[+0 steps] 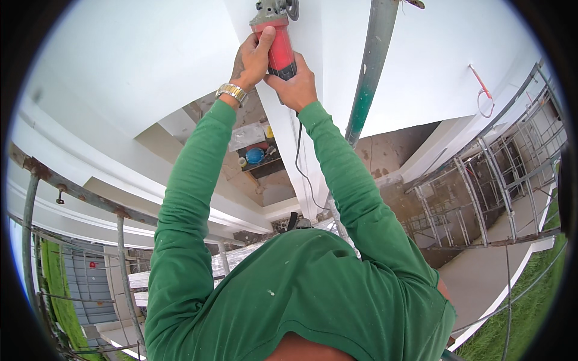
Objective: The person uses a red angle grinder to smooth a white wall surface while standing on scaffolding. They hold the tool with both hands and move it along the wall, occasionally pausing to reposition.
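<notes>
Both arms, in green sleeves, reach up to a red and black angle grinder (pixel 280 51) at the top of the view. My left hand (pixel 250 60) is wrapped round the side of its red body, thumb laid along it; a metal watch (pixel 232 92) circles that wrist. Lower down, my right hand (pixel 296 86) grips the black rear end. The grinder's grey head and disc (pixel 292 8) point upward beside a white beam (pixel 289 135), partly cut off by the frame's edge. From the rear end a black power cord (pixel 301 159) hangs between my arms.
A grey-green scaffold pole (pixel 370 75) slants close by on the right. Rusty scaffold rails (pixel 90 195) run along the left, with more scaffolding (pixel 475 186) at right. Far below, a blue round object (pixel 255 156) lies among items. A red-tipped wire (pixel 481 84) hangs from the white surface.
</notes>
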Demonstrator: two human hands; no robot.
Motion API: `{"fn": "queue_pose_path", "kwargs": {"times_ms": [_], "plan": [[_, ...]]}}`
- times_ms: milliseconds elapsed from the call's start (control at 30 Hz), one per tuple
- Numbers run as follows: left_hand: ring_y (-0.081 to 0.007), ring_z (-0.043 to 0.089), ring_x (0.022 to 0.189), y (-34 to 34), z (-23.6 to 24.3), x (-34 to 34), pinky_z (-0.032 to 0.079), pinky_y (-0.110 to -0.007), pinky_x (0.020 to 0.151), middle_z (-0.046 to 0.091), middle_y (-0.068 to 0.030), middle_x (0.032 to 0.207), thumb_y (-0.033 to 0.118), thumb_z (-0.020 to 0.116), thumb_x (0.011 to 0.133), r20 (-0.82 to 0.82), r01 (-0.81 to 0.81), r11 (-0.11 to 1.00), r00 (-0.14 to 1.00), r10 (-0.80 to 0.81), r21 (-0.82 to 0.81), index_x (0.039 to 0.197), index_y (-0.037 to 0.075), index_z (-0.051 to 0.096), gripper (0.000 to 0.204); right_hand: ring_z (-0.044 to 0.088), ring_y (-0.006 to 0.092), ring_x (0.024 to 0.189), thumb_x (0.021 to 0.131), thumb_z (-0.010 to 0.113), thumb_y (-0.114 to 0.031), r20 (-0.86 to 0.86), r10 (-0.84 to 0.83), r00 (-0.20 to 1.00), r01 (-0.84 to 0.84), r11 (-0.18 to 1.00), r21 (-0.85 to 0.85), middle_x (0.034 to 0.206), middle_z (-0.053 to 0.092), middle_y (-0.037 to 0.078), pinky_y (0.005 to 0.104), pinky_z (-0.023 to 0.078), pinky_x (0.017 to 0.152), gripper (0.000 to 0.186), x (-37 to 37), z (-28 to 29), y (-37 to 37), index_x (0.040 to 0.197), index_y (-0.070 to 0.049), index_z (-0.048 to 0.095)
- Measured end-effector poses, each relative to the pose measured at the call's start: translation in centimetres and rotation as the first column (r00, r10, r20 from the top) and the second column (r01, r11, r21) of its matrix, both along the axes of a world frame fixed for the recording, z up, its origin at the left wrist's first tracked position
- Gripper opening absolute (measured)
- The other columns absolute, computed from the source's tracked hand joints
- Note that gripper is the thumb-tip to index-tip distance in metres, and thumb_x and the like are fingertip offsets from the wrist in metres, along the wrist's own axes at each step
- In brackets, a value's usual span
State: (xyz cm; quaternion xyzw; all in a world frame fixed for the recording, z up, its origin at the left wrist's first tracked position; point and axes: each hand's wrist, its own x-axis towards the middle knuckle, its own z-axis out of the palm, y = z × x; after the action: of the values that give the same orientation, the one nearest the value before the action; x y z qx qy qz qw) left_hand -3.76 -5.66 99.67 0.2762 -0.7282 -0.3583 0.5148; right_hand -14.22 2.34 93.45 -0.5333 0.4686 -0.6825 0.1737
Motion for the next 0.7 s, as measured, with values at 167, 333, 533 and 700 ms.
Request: {"fn": "queue_pose_path", "kwargs": {"times_ms": [167, 333, 533, 700], "plan": [[-0.0181, 0.061, 0.109, 0.7, -0.7, -0.1, 0.048, -0.031, 0.098, 0.067, -0.0131, 0.120, 0.064, 0.053, 0.099, -0.013, -0.009, 1.000, 1.000, 0.009, 0.006, 0.131, -0.004, 0.061, 0.076, 0.072, 0.0281, 0.090, 0.070, 0.083, -0.025, 0.001, 0.004, 1.000, -0.004, 0.999, 0.036, 0.101, 0.073, 0.018, 0.0390, 0.057, 0.085, 0.071, -0.2, -0.7, 0.2, 0.131, -0.002, 0.055], [-0.0177, 0.061, 0.108, 0.7, -0.8, -0.2, 0.048, -0.031, 0.097, 0.068, -0.0129, 0.118, 0.064, 0.053, 0.099, -0.013, -0.010, 1.000, 1.000, 0.010, 0.003, 0.130, -0.005, 0.062, 0.076, 0.072, 0.0281, 0.090, 0.070, 0.083, -0.026, -0.012, -0.015, 1.000, 0.015, 1.000, 0.020, 0.102, 0.073, 0.018, 0.0389, 0.057, 0.085, 0.071, -0.1, -0.9, 0.1, 0.131, -0.001, 0.055], [-0.0174, 0.062, 0.106, 0.1, -1.6, 0.0, 0.049, -0.031, 0.095, 0.068, -0.0127, 0.116, 0.065, 0.054, 0.099, -0.004, -0.004, 1.000, 1.000, 0.004, 0.005, 0.129, -0.005, 0.062, 0.076, 0.072, 0.0287, 0.092, 0.070, 0.083, -0.025, 0.002, 0.006, 1.000, -0.006, 1.000, 0.012, 0.102, 0.073, 0.018, 0.0391, 0.057, 0.086, 0.072, 0.0, -1.4, 0.0, 0.132, -0.001, 0.055], [-0.0178, 0.063, 0.101, -0.2, -3.5, 0.0, 0.050, -0.032, 0.092, 0.069, -0.0137, 0.112, 0.066, 0.055, 0.098, 0.029, -0.033, 0.999, 0.999, 0.033, 0.002, 0.125, -0.005, 0.063, 0.076, 0.073, 0.0288, 0.091, 0.070, 0.083, -0.025, 0.005, -0.008, 1.000, 0.008, 0.999, 0.044, 0.102, 0.073, 0.018, 0.0394, 0.057, 0.085, 0.072, 0.1, -3.0, 0.3, 0.132, -0.002, 0.054]]}}
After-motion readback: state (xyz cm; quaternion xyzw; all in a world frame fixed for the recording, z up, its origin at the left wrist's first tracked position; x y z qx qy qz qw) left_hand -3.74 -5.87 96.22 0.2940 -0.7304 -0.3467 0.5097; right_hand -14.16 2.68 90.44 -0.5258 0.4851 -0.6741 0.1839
